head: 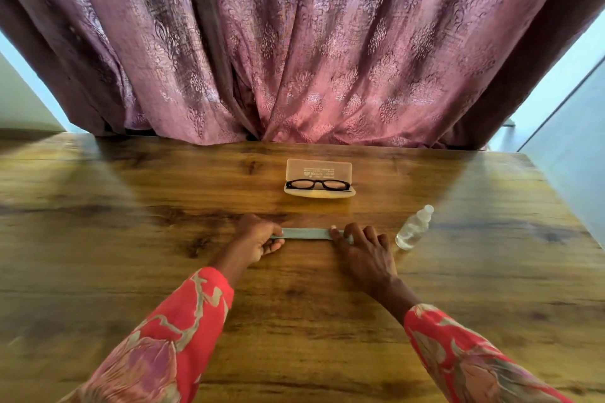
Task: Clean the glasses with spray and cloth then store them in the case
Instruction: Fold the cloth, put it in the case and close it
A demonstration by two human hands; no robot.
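Black-framed glasses [317, 184] lie folded in an open translucent case [319, 170] near the far middle of the wooden table [131, 239]. In front of it a grey-green cloth [306, 233] lies folded into a narrow strip. My left hand [258, 239] pinches its left end between thumb and fingers. My right hand [360, 249] presses flat on its right end, fingers spread. A small clear spray bottle [414, 228] lies on its side just right of my right hand, apart from it.
A pink patterned curtain [294, 42] hangs behind the table's far edge. Pale walls show at both sides. The table's right edge [569, 206] runs diagonally close to the bottle.
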